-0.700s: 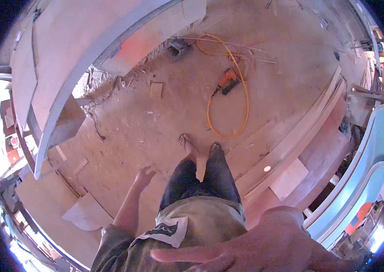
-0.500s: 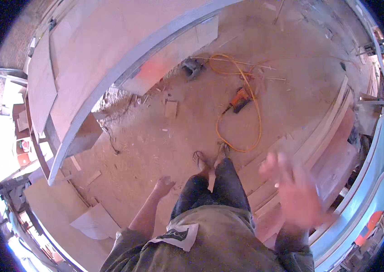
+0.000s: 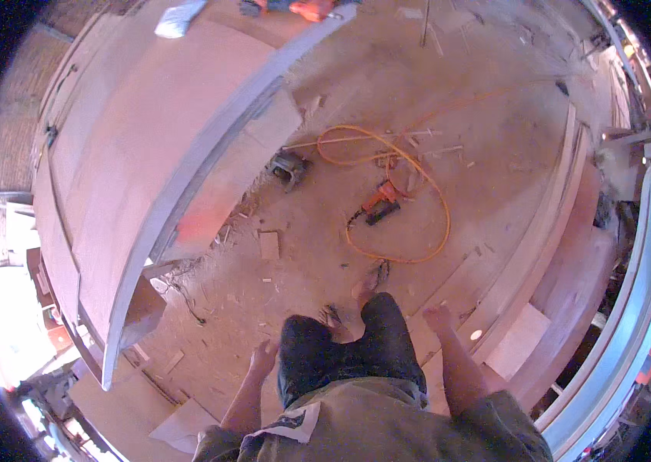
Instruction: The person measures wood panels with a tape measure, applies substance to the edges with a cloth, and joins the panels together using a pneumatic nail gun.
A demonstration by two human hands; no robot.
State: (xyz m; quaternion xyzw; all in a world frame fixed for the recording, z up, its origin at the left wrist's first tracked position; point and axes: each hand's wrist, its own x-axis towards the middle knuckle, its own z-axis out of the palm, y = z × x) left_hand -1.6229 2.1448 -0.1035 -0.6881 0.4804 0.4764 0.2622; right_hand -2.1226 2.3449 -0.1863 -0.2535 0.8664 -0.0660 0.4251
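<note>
A woodworking shop is shown. A dusty floor (image 3: 318,277) strewn with wood offcuts (image 3: 268,245) is seen, on which an orange power tool (image 3: 382,205) and a looped orange cable (image 3: 418,200) are laid. Large plywood sheets (image 3: 148,154) and stacked boards (image 3: 572,254) are set around the floor.

We see warm, fairly bright daylight on the dusty floor (image 3: 325,254), blown-out glare at the lower left rim, soft detail throughout, straight boards bowing near the edges, and a black fisheye border.
</note>
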